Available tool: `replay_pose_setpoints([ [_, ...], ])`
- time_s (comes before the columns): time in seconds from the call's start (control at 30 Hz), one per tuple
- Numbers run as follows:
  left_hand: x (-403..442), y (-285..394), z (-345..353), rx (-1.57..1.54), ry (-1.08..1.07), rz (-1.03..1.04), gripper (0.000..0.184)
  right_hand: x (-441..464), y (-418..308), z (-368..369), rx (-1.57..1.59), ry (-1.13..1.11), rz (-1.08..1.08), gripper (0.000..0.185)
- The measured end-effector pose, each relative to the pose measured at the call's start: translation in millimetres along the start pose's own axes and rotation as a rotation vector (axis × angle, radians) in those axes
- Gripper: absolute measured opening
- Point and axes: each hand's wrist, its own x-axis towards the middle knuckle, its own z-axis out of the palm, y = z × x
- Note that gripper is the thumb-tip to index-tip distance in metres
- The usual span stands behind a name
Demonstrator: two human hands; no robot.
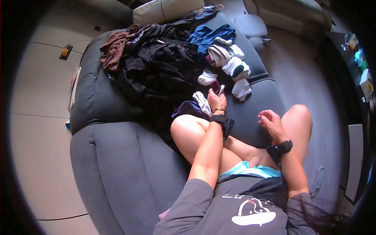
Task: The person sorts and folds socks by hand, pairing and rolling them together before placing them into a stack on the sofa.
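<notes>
My left hand [217, 100] reaches forward among the clothes, its fingers closed on a dark red and white sock [215, 87]. Just beside it lie a white sock [202, 102] and a rolled white sock [207, 78]. My right hand [270, 120] is raised above the grey seat near my right knee, fingers apart and holding nothing. Beyond the hands, several white and grey socks [235, 67] are bunched on the seat. A dark blue cloth [190, 108] lies against my left knee.
A large heap of black clothes [156, 68] covers the sofa [113, 156] ahead, with a brown garment [114, 51] at its left and a blue one [211, 36] at its right. A grey stool [250, 26] stands beyond the seat's far right edge.
</notes>
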Motion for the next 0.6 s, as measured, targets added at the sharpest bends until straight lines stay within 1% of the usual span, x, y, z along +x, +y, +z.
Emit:
replay_pose_setpoints([
  [0.03, 0.7, 7.8, -5.1, 0.002, 0.001, -0.001, 0.041, 0.0, 0.5, -0.2, 0.000, -0.002, 0.001, 0.018],
  [0.1, 7.3, 17.8, -13.8, -0.263, -0.121, -0.333, 0.060, 0.6, 0.0, 0.3, 0.012, -0.009, 0.005, 0.018],
  [0.13, 13.5, 16.2, -11.5, -0.201, -0.067, -0.281, 0.069, 0.7, -0.6, 0.8, 0.013, -0.013, 0.005, 0.018],
  [0.17, 14.5, 14.9, -12.8, -0.200, -0.063, -0.281, 0.069, 0.8, -1.6, 1.6, -0.002, -0.013, -0.001, 0.018],
  [0.23, 10.3, 38.9, -38.0, -0.043, -0.270, -0.075, 0.059, 0.9, -3.0, 3.1, -0.016, -0.019, -0.005, 0.018],
  [0.27, 7.2, 43.8, -45.1, 0.246, -0.298, 0.063, 0.049, 0.8, -3.2, 3.2, -0.038, -0.017, -0.008, 0.018],
  [0.3, -1.5, 71.6, -72.7, 0.417, -0.462, 0.126, 0.035, 0.9, -3.4, 3.1, -0.060, -0.013, -0.011, 0.018],
  [0.37, -5.4, 51.1, -82.0, 0.598, -0.445, 0.283, 0.028, 2.6, -1.2, 1.2, -0.064, -0.026, -0.009, 0.018],
  [0.4, -1.4, 46.2, -88.3, 0.674, -0.493, 0.233, 0.033, 2.3, 0.5, 1.1, -0.068, -0.038, -0.008, 0.018],
  [0.43, 10.2, 42.4, -95.6, 0.797, -0.636, 0.204, 0.042, 2.3, 0.9, 1.7, -0.068, -0.042, -0.003, 0.018],
  [0.5, 32.4, 33.4, -102.4, 0.905, -0.894, 0.160, 0.047, 3.4, -0.9, 3.1, -0.114, -0.066, 0.009, 0.017],
  [0.53, 36.2, 28.6, -105.9, 0.828, -0.854, 0.094, 0.044, 3.3, -0.9, 4.1, -0.115, -0.068, 0.008, 0.017],
  [0.57, 42.4, 15.9, -102.8, 0.700, -0.778, 0.098, 0.036, 3.6, -0.3, 5.1, -0.127, -0.068, 0.007, 0.017],
  [0.6, 43.6, 27.0, -108.2, 0.571, -0.718, 0.064, 0.033, 4.0, 0.0, 5.4, -0.138, -0.066, 0.006, 0.017],
])
